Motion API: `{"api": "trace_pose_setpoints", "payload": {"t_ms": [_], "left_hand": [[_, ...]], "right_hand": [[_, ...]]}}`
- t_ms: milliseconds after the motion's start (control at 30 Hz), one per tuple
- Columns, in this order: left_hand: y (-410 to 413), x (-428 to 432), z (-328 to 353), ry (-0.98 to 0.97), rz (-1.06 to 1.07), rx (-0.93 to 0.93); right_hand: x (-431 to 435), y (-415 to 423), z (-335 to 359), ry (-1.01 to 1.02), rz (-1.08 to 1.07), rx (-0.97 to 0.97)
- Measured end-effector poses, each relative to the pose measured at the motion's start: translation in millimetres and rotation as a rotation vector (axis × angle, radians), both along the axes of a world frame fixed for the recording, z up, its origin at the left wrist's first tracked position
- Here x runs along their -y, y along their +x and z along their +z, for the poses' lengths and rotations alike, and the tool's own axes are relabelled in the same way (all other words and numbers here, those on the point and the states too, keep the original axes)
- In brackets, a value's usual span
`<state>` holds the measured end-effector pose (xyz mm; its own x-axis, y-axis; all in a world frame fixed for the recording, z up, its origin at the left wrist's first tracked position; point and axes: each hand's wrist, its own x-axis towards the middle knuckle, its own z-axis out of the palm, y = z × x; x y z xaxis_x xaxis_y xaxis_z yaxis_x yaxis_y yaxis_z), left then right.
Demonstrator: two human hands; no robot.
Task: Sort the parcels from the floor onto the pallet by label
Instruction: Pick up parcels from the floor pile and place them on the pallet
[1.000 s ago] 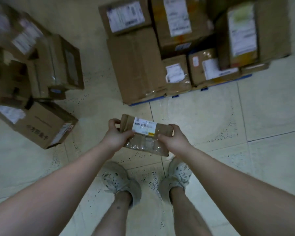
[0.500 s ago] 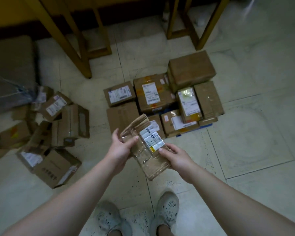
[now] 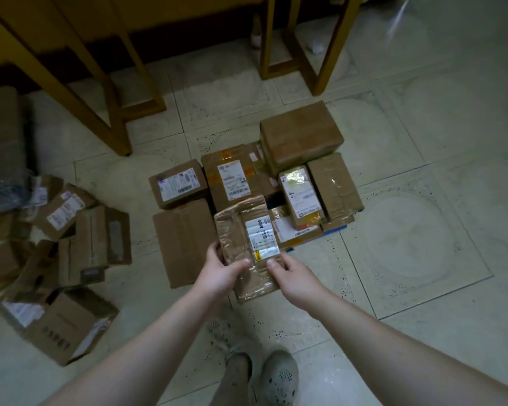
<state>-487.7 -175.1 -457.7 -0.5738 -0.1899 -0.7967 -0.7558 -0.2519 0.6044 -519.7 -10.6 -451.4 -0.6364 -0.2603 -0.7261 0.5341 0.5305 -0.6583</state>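
A flat brown taped parcel [image 3: 241, 238] with a white label facing up is held in front of me, above the near edge of the stacked boxes. My left hand [image 3: 222, 272] grips its left lower edge with the thumb on top. My right hand [image 3: 295, 278] holds its right lower corner, thumb on the tape. Beyond it, several labelled cardboard boxes [image 3: 232, 177] sit packed together on a low blue pallet [image 3: 333, 230], of which only a strip of the front edge shows.
A loose pile of cardboard boxes [image 3: 68, 253] lies on the tiled floor at the left. Yellow wooden furniture legs [image 3: 112, 112] stand behind the pallet, with a dark bundle [image 3: 0, 159] at the far left. Bare tiles stretch to the right. My feet [image 3: 276, 376] are below.
The parcel has turned from slanted to nearly upright, label up, and has moved forward over the stack's near edge. My view has moved closer to the boxes. Both hands kept their hold.
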Motion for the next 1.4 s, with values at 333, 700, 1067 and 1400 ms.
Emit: {"api": "trace_pose_setpoints", "payload": {"t_ms": [333, 700, 1067, 1400], "left_hand": [[-79, 59, -10, 0.080, -0.007, 0.008], [-174, 76, -45, -0.187, 0.060, 0.022], [-249, 27, -139, -0.405, 0.045, 0.172], [-271, 23, -161, -0.531, 0.024, 0.109]], "right_hand": [[66, -92, 8, 0.112, 0.037, -0.073], [71, -200, -34, 0.249, 0.221, -0.237], [22, -311, -105, 0.680, 0.812, -0.577], [12, -311, -129, 0.626, 0.835, -0.567]]}}
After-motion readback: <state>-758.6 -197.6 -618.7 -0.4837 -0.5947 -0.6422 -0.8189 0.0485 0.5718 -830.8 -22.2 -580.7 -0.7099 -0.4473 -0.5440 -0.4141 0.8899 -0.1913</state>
